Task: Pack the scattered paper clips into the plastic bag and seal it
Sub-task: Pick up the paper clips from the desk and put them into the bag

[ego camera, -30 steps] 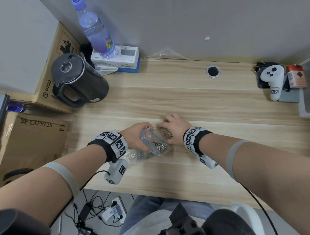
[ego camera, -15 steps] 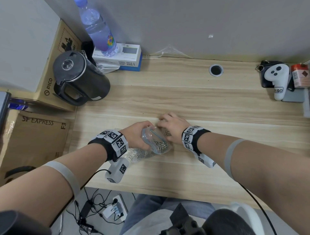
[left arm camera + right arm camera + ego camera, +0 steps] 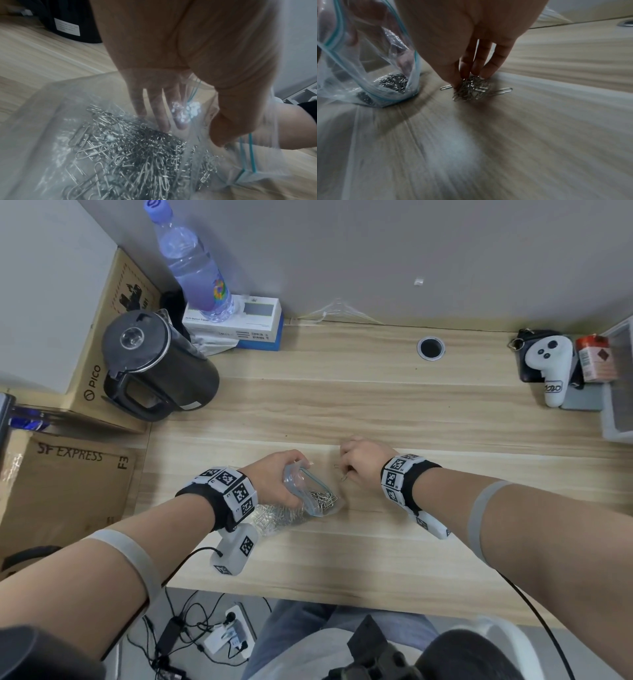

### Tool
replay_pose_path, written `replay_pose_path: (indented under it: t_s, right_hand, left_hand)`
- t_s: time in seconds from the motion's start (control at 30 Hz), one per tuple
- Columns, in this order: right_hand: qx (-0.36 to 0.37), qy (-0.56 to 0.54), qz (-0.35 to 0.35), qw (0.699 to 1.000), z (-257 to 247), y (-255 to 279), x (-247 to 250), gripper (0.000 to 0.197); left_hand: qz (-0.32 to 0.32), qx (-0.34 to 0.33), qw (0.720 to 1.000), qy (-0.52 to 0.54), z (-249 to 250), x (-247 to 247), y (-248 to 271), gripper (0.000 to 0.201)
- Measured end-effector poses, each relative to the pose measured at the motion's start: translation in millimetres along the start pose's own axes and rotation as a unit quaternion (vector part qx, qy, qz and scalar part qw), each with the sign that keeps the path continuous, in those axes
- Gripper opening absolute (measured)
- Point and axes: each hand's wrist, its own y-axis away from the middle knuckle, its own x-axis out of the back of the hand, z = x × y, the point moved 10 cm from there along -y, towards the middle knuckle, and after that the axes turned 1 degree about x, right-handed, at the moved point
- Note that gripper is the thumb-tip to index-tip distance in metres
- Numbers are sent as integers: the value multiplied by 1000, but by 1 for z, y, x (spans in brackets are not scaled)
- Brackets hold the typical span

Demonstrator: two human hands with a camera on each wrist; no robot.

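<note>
Plastic bag [image 3: 310,491] veils left hand's fingers [image 3: 161,108].

Shiny metal paper clips [image 3: 471,89], a clear glossy plastic bag [image 3: 359,75], a matt wood-grain desk [image 3: 376,405].

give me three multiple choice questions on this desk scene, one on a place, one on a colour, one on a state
1. Where is the kettle?
A. far left of the desk
B. far right
C. under the desk

2. What colour is the bag's zip strip?
A. red
B. teal
C. black

3. How is the bag's mouth?
A. sealed
B. held open
C. knotted

Key: 1 A, it stands by the cardboard boxes on the left. 2 B, teal lines edge the mouth. 3 B, the left hand holds it open while the right hand pinches loose paper clips.
</note>
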Motion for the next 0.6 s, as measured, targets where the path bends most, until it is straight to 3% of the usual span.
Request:
replay_pose_path:
  t_s: [0.13, 0.27, 0.33, 0.6]
  right_hand:
    - [-21, 2, 35, 999, 17, 14, 18, 16]
    - [-52, 16, -4, 999, 38, 24, 16, 70]
    - [-63, 14, -26, 998, 43, 25, 10, 82]
    - [-62, -55, 9, 997, 29, 20, -3, 74]
  left_hand:
    - [-6, 11, 1000, -10, 1, 0, -1, 70]
    - [-10, 10, 1000, -22, 3, 0, 0, 67]
    - [-11, 10, 1000, -27, 3, 0, 0, 69]
    - [-6, 4, 1000, -29, 4, 1, 1, 62]
